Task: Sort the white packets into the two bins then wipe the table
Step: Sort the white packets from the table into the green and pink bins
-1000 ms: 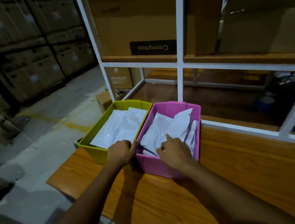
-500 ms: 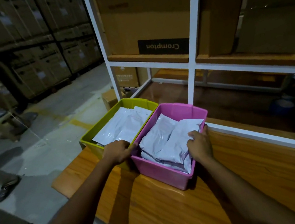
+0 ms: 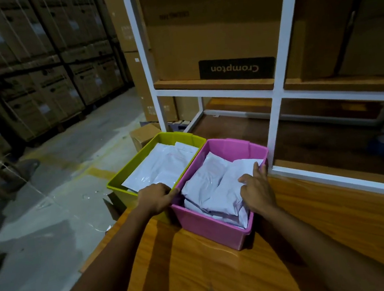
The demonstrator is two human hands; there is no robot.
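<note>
Packets (image 3: pixel 210 187) lie heaped in the pink bin (image 3: pixel 212 228), with more in the green bin (image 3: pixel 126 176) touching it at nine o'clock. Their long axes run with the bins, pointing toward one o'clock. Our right hand (image 3: pixel 258 191) rests on the heap's three-o'clock edge, fingers (image 3: pixel 256 169) fairly straight, pressing rather than gripping. Our left hand (image 3: pixel 156 198) curls its fingers over the pink bin's nine-o'clock rim. Both bins stand on the counter (image 3: pixel 205 279) at twelve. We judge sorting nearly done: we are tamping the heap. Next we must let go and find a cloth; we see none.
</note>
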